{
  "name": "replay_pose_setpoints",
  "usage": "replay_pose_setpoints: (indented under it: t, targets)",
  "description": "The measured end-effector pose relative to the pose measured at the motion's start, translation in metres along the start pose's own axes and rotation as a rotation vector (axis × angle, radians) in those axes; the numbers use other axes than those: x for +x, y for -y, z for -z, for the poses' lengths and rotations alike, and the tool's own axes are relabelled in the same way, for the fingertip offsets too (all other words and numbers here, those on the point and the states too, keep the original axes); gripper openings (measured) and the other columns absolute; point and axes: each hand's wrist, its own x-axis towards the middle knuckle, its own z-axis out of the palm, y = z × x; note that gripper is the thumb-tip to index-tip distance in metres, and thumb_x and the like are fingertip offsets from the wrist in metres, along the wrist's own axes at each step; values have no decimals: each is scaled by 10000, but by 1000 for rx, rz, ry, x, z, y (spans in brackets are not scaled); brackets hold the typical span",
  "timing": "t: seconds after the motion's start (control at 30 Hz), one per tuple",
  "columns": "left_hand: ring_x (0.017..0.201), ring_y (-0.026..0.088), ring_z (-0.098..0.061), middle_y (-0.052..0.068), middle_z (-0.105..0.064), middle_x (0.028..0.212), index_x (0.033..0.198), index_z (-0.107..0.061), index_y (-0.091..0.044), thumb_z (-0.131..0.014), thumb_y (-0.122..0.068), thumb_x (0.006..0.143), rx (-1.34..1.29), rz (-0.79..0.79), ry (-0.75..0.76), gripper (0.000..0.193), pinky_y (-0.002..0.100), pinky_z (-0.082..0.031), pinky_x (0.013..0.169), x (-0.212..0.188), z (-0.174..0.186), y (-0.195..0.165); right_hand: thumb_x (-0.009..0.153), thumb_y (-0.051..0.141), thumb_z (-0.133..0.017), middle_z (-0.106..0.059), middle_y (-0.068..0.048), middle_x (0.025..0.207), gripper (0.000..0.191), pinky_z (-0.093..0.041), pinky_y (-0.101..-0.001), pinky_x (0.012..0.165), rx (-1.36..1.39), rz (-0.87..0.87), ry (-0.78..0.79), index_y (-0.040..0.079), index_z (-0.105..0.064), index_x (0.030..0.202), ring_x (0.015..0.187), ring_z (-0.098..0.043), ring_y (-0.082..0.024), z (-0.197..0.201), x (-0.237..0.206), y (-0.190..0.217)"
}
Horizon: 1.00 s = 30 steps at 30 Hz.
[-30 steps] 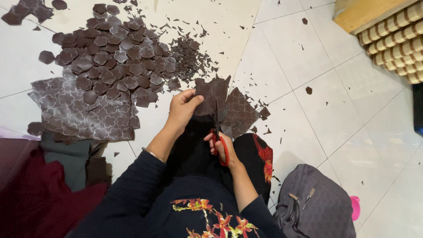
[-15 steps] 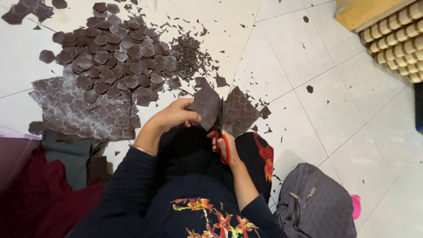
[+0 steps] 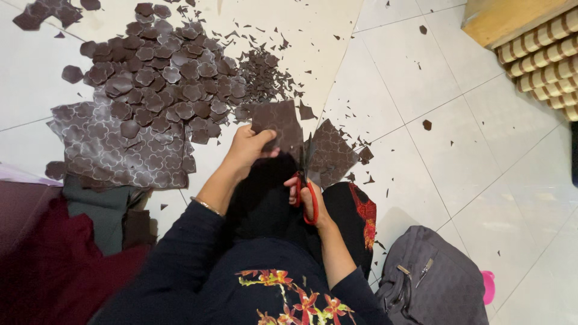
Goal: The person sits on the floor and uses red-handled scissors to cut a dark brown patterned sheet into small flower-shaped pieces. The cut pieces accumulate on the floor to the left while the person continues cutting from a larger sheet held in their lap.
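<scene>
- Dark brown, leather-like sheet stamped with a pale scalloped pattern is the stuff in hand in the head view: the left hand pinches a squarish brown piece by its near edge, thumb on top and fingers curled under, holding it up off the floor so that its right edge meets the blades.
- The right hand is closed through the red loops of the scissors, whose dark blades point away from the body and stand at the piece's right edge; how far the blades are parted is too small to tell.
- Just right of the blades lies a second patterned piece, seemingly resting over the lap, within easy reach of either hand.
- To the far left a heap of cut flower-shaped pieces spreads over the white tiled floor, partly covering a large uncut patterned sheet lying flat, near the left arm.
- Beyond the hands, a scatter of small dark offcuts litters the tiles where trimmings would fall.
- At the near right a grey bag stands beside the knee; folded dark red cloth lies at the near left.
</scene>
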Motion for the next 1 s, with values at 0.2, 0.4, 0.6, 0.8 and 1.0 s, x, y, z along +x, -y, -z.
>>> replay_pose_setpoints:
  t: [0.2, 0.4, 0.6, 0.8, 1.0]
  targets:
    - [789, 170, -747, 75, -768, 898, 950, -727, -2, -698, -94, 896, -190, -76, -130, 111, 301, -623, 720, -15, -37, 12, 786, 870, -591, -548, 11, 919, 966, -522, -258, 728, 26, -21, 13, 3, -629, 1210, 814, -567, -96, -7, -6, 3]
    - [746, 145, -698, 62, -753, 881, 947, -743, 14, -726, -94, 916, -167, -154, -144, 114, 290, -606, 702, -17, -49, 27, 730, 919, -594, -515, 22, 864, 1007, -488, -251, 668, -14, -37, -23, 11, -628, 1164, 728, -529, -93, -15, -13, 8]
    - [704, 132, -687, 57, -755, 866, 942, -747, -5, -725, -79, 891, -174, -133, -131, 92, 277, -569, 647, -20, -51, 26, 733, 937, -552, -524, 28, 808, 976, -488, -226, 610, -90, -37, -52, 28, -639, 1076, 674, -535, -77, -14, -13, 11]
    - [661, 136, -687, 63, -750, 809, 887, -745, 6, -727, -63, 875, -107, -98, -131, 72, 280, -562, 611, -24, -56, 23, 727, 935, -568, -532, 27, 798, 973, -481, -222, 601, -86, -15, -71, 25, -640, 1064, 666, -537, -74, -12, -13, 14]
    - [631, 122, -663, 61, -736, 765, 832, -743, 10, -727, -56, 870, -35, -143, -146, 77, 269, -526, 591, -28, -64, 25, 722, 923, -599, -529, 21, 818, 989, -474, -229, 612, -23, -4, -65, 9, -640, 1098, 694, -539, -83, -9, -13, 11]
